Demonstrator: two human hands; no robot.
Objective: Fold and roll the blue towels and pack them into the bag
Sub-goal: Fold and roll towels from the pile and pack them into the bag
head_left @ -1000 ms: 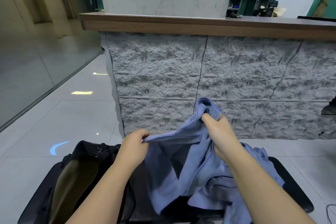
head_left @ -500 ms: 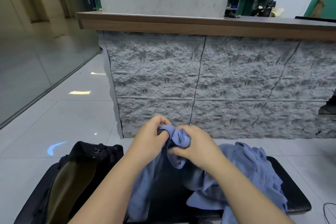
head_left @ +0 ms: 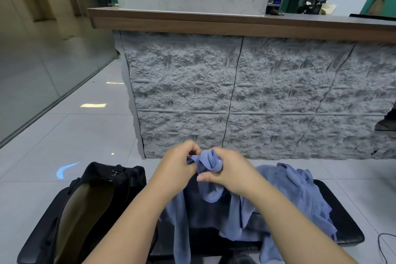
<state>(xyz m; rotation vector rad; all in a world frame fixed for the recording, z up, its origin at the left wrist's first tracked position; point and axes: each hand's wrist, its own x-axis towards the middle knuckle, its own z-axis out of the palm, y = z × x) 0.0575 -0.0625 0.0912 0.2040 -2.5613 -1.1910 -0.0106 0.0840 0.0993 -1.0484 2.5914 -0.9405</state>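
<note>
My left hand (head_left: 179, 167) and my right hand (head_left: 228, 170) meet in the middle of the view, both gripping the bunched top edge of one blue towel (head_left: 209, 162). The rest of that towel hangs down between my forearms over a black seat (head_left: 342, 221). A heap of more blue towels (head_left: 300, 195) lies crumpled on the seat to the right of my hands. The black bag (head_left: 96, 195) stands open at the lower left, its olive lining showing; nothing is visible inside it.
A rough grey stone counter front (head_left: 235, 96) with a wooden top (head_left: 214, 21) rises just beyond the seat. Pale floor tiles (head_left: 64, 135) spread to the left toward a glass wall. A thin black cable (head_left: 385, 246) lies at the lower right.
One second ago my hands were apart, stretching the towel's edge. They have come together, and the edge is now bunched between them; the towel hangs lower.
</note>
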